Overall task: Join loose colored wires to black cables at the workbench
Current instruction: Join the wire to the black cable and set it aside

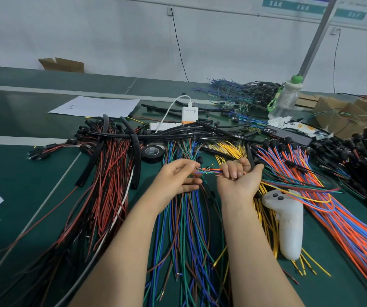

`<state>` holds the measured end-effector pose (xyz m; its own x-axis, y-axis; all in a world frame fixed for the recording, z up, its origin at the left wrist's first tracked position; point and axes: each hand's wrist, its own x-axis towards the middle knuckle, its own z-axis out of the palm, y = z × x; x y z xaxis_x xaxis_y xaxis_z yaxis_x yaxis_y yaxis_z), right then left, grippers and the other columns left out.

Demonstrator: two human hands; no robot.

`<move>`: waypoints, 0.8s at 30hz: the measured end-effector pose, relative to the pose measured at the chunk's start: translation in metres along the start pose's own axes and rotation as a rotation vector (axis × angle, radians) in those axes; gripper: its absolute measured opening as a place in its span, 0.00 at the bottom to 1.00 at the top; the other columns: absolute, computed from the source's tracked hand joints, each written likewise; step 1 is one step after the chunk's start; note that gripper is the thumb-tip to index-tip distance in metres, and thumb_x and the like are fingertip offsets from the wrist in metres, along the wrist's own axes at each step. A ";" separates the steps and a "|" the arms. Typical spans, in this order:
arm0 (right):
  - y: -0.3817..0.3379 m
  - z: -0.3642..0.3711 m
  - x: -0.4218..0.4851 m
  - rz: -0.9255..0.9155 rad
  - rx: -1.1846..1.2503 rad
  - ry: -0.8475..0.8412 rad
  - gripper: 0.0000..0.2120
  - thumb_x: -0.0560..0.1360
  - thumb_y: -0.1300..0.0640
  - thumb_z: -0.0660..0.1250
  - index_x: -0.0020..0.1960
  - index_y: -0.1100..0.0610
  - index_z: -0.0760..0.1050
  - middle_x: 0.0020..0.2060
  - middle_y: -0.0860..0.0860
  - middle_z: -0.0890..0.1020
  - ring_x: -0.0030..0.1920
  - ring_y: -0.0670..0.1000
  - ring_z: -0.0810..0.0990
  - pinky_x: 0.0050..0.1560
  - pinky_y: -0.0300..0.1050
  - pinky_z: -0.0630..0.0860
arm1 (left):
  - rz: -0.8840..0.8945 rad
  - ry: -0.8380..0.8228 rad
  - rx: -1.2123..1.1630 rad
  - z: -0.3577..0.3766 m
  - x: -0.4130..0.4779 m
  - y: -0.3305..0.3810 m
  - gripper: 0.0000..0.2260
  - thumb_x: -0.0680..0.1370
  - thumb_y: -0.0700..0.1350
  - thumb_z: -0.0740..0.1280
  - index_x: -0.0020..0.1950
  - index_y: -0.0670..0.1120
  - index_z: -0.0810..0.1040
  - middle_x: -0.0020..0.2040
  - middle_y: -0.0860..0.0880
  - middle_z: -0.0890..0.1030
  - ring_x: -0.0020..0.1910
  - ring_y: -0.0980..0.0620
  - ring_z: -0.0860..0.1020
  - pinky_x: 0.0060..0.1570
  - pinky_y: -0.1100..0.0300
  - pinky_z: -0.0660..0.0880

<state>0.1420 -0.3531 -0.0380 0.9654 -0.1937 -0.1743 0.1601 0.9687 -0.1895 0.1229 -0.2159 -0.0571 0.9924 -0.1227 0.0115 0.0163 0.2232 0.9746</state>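
Note:
My right hand (238,176), palm up, grips a small bunch of coloured wires (211,171) whose ends stick out to the left. A black cable (250,157) passes behind its fingers. My left hand (178,178) pinches at those wire tips with thumb and fingers. Under both hands lies a pile of blue, green and brown wires (184,229). Yellow wires (229,149) lie behind my right hand. Orange and blue wires (324,202) fan out to the right. Black cables (178,132) cross the bench further back.
Red and black wires (109,173) and black tubing (136,151) fill the left. A black tape roll (152,152) sits beyond my left hand. A white controller (289,222) lies right of my forearm. Charger (189,113), bottle (287,97), paper (96,106) and cardboard boxes (342,111) stand behind.

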 end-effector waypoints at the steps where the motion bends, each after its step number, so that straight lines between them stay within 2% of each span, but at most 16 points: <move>1: 0.000 0.000 0.000 -0.001 -0.007 -0.004 0.28 0.82 0.40 0.50 0.31 0.57 0.67 0.18 0.47 0.59 0.17 0.45 0.57 0.20 0.34 0.54 | -0.007 -0.011 0.005 0.000 -0.001 0.000 0.09 0.81 0.44 0.61 0.50 0.44 0.80 0.40 0.48 0.84 0.38 0.54 0.83 0.37 0.65 0.78; 3: 0.000 0.001 0.000 0.001 -0.018 -0.012 0.28 0.82 0.41 0.50 0.32 0.57 0.67 0.17 0.47 0.59 0.17 0.45 0.57 0.20 0.34 0.53 | -0.010 -0.042 0.006 0.001 -0.002 0.001 0.09 0.81 0.44 0.60 0.50 0.43 0.79 0.37 0.48 0.84 0.37 0.54 0.83 0.37 0.66 0.77; 7: 0.001 0.001 -0.001 0.010 -0.005 -0.015 0.28 0.82 0.41 0.50 0.32 0.58 0.67 0.17 0.47 0.60 0.17 0.45 0.57 0.20 0.35 0.53 | 0.001 -0.076 -0.055 0.000 -0.003 0.003 0.09 0.81 0.41 0.60 0.49 0.42 0.80 0.38 0.47 0.84 0.37 0.55 0.82 0.38 0.67 0.77; 12: 0.001 0.002 -0.002 0.023 0.034 -0.010 0.28 0.82 0.41 0.50 0.31 0.58 0.67 0.18 0.47 0.60 0.17 0.45 0.57 0.19 0.34 0.54 | -0.011 -0.127 -0.131 0.001 -0.005 0.005 0.12 0.77 0.48 0.64 0.52 0.41 0.79 0.39 0.47 0.83 0.38 0.54 0.81 0.39 0.65 0.78; 16: 0.003 0.003 -0.004 0.055 0.078 -0.019 0.27 0.82 0.42 0.51 0.32 0.58 0.67 0.18 0.47 0.59 0.17 0.45 0.57 0.18 0.35 0.54 | -0.008 -0.157 -0.140 0.000 -0.004 0.004 0.10 0.78 0.46 0.63 0.52 0.43 0.80 0.37 0.50 0.81 0.37 0.56 0.80 0.39 0.65 0.78; 20: 0.005 0.005 -0.006 0.091 0.109 -0.037 0.25 0.82 0.44 0.52 0.33 0.58 0.67 0.19 0.46 0.60 0.17 0.44 0.58 0.18 0.35 0.56 | -0.021 -0.196 -0.210 -0.001 -0.005 0.005 0.11 0.73 0.48 0.65 0.51 0.45 0.81 0.35 0.51 0.79 0.35 0.57 0.79 0.37 0.65 0.78; 24: 0.011 0.007 -0.008 0.140 0.090 -0.081 0.22 0.82 0.47 0.54 0.34 0.58 0.68 0.19 0.47 0.60 0.17 0.44 0.60 0.18 0.35 0.57 | -0.018 -0.208 -0.198 0.001 -0.004 0.002 0.07 0.77 0.43 0.63 0.51 0.45 0.80 0.35 0.51 0.79 0.36 0.57 0.79 0.38 0.65 0.78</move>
<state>0.1371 -0.3397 -0.0319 0.9924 -0.0460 -0.1144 0.0369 0.9961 -0.0807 0.1188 -0.2160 -0.0546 0.9457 -0.3196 0.0599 0.0777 0.4011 0.9127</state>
